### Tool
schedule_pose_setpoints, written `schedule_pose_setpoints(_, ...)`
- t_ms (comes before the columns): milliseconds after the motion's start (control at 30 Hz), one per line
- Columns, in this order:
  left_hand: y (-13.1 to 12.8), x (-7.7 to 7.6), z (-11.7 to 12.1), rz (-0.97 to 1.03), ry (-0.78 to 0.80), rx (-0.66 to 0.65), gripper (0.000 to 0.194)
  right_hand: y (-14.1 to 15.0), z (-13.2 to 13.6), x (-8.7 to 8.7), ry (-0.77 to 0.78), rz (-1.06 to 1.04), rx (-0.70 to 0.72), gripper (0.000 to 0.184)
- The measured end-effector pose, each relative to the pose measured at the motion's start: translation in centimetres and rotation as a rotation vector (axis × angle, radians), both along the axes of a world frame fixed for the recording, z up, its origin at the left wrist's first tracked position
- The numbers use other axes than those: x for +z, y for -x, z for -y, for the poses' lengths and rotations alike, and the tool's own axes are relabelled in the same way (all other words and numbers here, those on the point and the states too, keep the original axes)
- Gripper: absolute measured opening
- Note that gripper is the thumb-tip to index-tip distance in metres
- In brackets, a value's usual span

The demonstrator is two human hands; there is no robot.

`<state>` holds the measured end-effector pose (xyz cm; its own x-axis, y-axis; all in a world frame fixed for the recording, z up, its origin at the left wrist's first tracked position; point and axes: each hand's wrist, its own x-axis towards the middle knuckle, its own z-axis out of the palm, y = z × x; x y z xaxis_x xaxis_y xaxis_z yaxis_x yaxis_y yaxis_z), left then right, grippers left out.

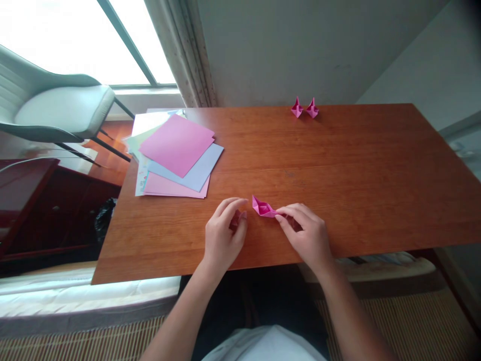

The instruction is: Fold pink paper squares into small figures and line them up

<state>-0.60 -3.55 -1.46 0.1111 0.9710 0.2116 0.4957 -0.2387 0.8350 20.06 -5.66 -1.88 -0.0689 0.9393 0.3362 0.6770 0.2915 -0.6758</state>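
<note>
A pink folded paper boat is held just above the near part of the wooden table. My right hand pinches its right tip between thumb and fingers. To the left of the boat, my left hand is apart from it, with curled fingers and a gap between thumb and forefinger; nothing shows in it. Two more pink folded paper pieces stand side by side at the table's far edge.
On the table's left lies a loose stack of paper, with pink sheets over a light blue sheet. A pale chair stands beyond the left edge, near the window. A wall and curtain border the far side.
</note>
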Motion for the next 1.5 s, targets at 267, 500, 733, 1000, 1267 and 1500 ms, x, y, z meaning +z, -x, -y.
schedule_pose_setpoints(267, 0.0, -0.2, 0.1, 0.018, 0.013, 0.013, 0.028, 0.2, 0.2, -0.4, -0.106, 0.094, 0.048, 0.016)
schedule_pose_setpoints(500, 0.0, -0.2, 0.0, 0.028, 0.002, 0.005, 0.028, 0.1, 0.4, -0.5, -0.101, 0.108, 0.052, 0.022)
schedule_pose_setpoints(733, -0.1, -0.1, 0.0, 0.039, 0.012, 0.007, 0.027, 0.1, 0.4, -0.5, -0.097, 0.093, -0.003, 0.022)
schedule_pose_setpoints(1000, -0.1, -0.2, 0.0, 0.000, 0.018, 0.005, 0.025, 0.3, 0.2, -0.4, -0.095, 0.065, 0.029, 0.013)
schedule_pose_setpoints(1267, -0.1, 0.3, 0.1, -0.127, 0.018, -0.060, 0.016, 0.6, 0.8, 0.0, -0.262, 0.076, -0.026, 0.018)
schedule_pose_setpoints(1500, -0.2, 0.7, -0.1, -0.101, 0.060, -0.101, 0.022, 2.0, 0.8, 0.0, -0.313, 0.097, 0.008, 0.020)
